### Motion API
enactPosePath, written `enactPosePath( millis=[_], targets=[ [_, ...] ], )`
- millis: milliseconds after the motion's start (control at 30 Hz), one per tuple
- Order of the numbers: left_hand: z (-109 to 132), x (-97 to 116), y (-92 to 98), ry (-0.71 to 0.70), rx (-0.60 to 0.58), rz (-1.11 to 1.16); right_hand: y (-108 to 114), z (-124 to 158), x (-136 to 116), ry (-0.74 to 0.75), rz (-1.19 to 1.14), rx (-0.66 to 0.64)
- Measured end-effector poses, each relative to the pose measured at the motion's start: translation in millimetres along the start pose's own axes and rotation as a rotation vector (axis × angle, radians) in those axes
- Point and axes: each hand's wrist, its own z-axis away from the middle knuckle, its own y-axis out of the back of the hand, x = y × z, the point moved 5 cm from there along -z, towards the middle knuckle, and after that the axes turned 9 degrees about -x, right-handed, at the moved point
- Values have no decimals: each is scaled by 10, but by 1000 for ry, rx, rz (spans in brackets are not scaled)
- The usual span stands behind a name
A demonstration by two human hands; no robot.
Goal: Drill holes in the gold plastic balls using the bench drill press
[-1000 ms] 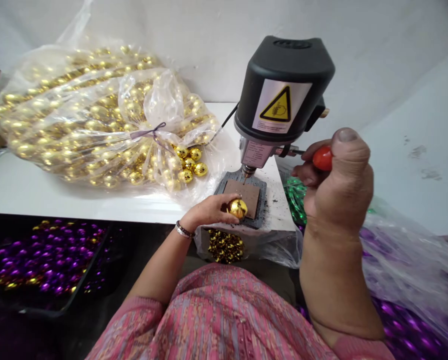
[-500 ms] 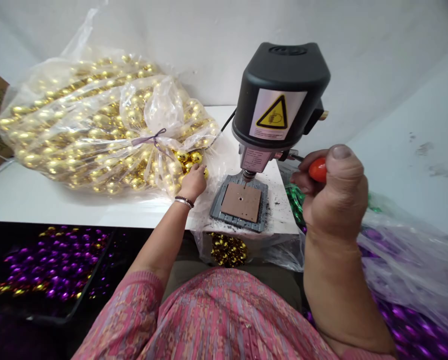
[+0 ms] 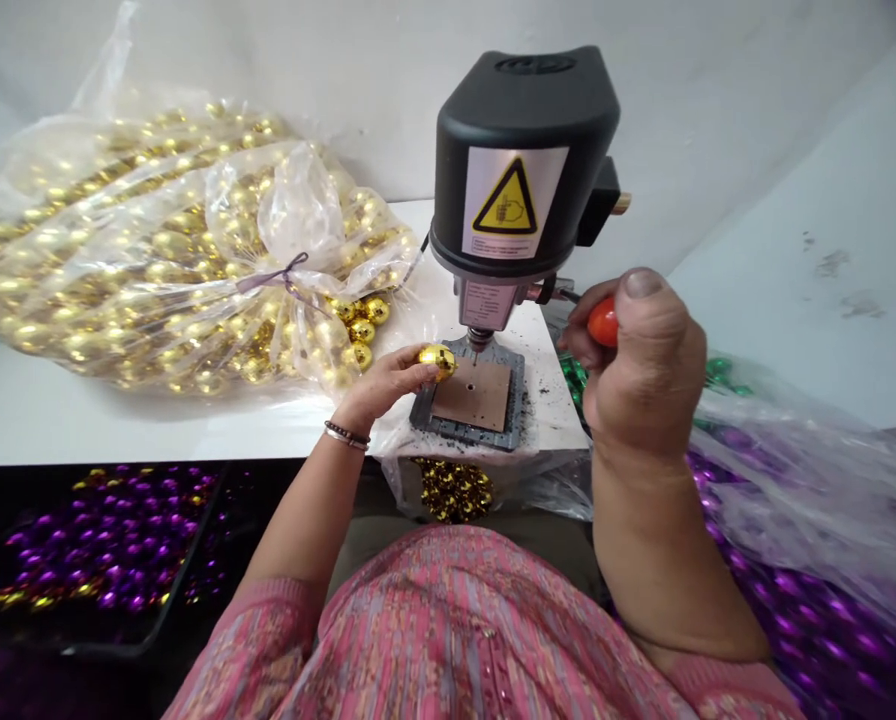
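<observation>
At the table's (image 3: 118, 440) front edge it looks like the loading step: left hand (image 3: 384, 385) pinches a gold ball (image 3: 437, 358) at the brown pad's (image 3: 480, 393) left edge, so it'd only need a short slide right under the bit (image 3: 479, 343). Right hand (image 3: 643, 370) is clenched round the red lever knob (image 3: 602, 322). The bag of gold balls (image 3: 155, 250) crowds the left, so the open room is over the pad.

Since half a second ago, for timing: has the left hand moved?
Yes: left hand, gripping a gold ball, went right from the bag toward the drill plate.
</observation>
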Motion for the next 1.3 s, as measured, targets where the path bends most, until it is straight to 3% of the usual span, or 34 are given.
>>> enactPosePath(
  millis=[200, 433, 733, 1067, 1300],
  targets=[
    [-119, -7, -234, 107, -34, -47, -10, -34, -36, 39, 42, -6],
    [-154, 109, -243, 96, 42, -363, -2, -29, -71, 12, 52, -15],
    [-308, 247, -412, 115, 33, -621, -11, -11, -65, 12, -7, -10],
    [-320, 52, -504, 97, 98, -318, 34, 102, -12, -9, 95, -82],
    [-319, 61, -517, 32, 104, -298, 8, 344, 151, 109, 187, -79]
  ],
)
